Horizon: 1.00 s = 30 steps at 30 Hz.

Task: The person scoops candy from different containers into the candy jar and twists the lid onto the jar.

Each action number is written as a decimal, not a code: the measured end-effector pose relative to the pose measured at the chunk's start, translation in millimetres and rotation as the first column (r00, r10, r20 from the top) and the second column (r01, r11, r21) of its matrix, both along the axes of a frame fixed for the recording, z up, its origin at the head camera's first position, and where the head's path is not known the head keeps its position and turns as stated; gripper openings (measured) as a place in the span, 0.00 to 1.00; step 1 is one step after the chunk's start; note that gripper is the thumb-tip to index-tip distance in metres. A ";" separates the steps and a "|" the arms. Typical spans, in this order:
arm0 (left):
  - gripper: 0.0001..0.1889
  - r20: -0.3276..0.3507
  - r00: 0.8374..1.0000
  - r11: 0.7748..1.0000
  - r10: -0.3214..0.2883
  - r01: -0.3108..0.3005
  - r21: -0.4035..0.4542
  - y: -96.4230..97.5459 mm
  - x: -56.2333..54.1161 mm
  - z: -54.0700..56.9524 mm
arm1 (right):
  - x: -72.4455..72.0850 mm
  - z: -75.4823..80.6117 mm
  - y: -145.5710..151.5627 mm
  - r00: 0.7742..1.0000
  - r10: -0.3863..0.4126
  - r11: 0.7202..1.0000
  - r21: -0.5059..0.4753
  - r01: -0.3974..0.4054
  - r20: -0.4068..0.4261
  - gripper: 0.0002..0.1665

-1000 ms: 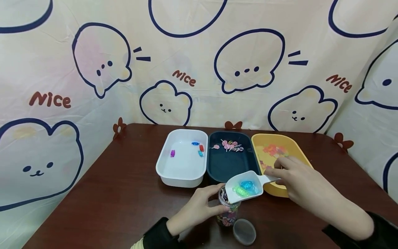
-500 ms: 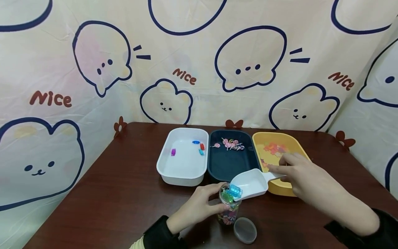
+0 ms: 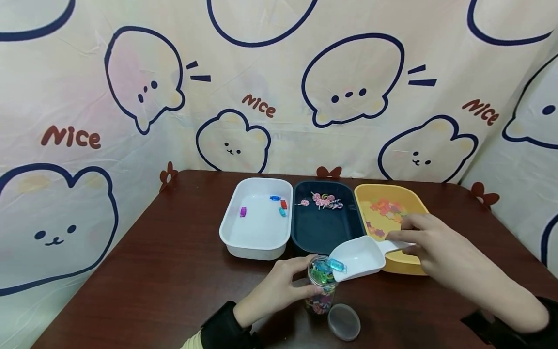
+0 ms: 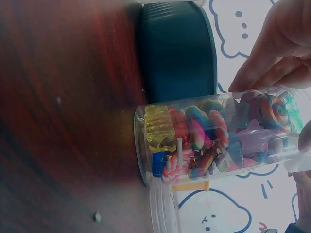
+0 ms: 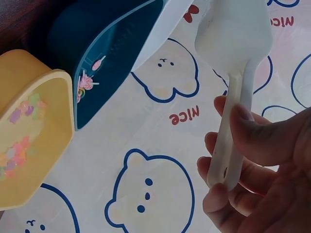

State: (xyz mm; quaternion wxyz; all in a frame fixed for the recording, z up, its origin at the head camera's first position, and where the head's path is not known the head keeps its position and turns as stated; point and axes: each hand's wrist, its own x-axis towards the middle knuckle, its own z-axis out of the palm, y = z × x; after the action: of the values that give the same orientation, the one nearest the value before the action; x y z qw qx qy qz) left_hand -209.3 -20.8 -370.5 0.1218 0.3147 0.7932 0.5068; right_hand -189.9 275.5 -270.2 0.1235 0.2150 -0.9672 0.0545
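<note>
My left hand (image 3: 283, 290) grips a clear jar (image 4: 218, 138) around its upper part. Lollipop-shaped, star and bear-shaped pieces show through its side, with green and blue ones at the mouth. With its fingers curled round the handle, my right hand (image 3: 440, 257) holds a white scoop (image 3: 359, 257) tilted over the jar's rim. One blue wrapped-candy piece (image 3: 336, 265) sits at the scoop's lip. The right wrist view shows the scoop's underside and handle (image 5: 228, 136). A round translucent lid (image 3: 344, 322) lies on the table beside the jar.
Behind the hands stand three trays side by side: a white one (image 3: 248, 242) with several candy pieces, a dark teal one (image 3: 322, 237) with small lollipops, and a yellow one (image 3: 403, 266) with pastel pieces. A patterned cloth (image 3: 287, 140) hangs behind the brown table (image 3: 144, 281).
Blue and green candy pieces have slid from the scoop into the jar's mouth, leaving one blue piece at its lip. The right hand and scoop have shifted right. The left hand stays on the jar.
</note>
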 end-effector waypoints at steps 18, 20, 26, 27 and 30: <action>0.27 -0.021 1.000 1.000 -0.019 0.019 0.015 -0.1 -1.4 -3.3 | -2.3 1.2 -2.4 1.000 -0.013 0.998 -0.059 0.012 -0.021 0.17; 0.27 -0.026 0.999 1.000 -0.019 0.019 0.017 -0.6 -0.8 -2.7 | -2.6 -0.5 -3.1 1.000 -0.011 0.997 -0.074 0.011 -0.002 0.18; 0.29 -0.032 0.999 1.000 -0.009 0.009 0.001 -0.2 -0.5 -0.6 | -4.0 -4.9 -9.2 0.999 0.012 0.993 -0.121 -0.007 0.035 0.22; 0.29 -0.035 0.999 1.000 -0.008 0.008 -0.002 0.0 -0.8 -0.6 | -4.5 -5.5 -10.5 0.999 0.026 0.992 -0.126 -0.022 0.028 0.22; 0.29 -0.038 0.999 1.000 -0.007 0.007 -0.006 0.5 -1.8 -0.8 | -5.8 -6.5 -13.8 0.998 0.063 0.990 -0.126 -0.061 0.010 0.20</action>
State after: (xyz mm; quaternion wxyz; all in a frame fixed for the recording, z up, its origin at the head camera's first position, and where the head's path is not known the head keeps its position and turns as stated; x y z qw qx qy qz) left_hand -211.1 -20.3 -371.2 0.1094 0.3265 0.7958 0.4981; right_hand -195.7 261.8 -276.8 0.1281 0.2362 -0.9556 0.1204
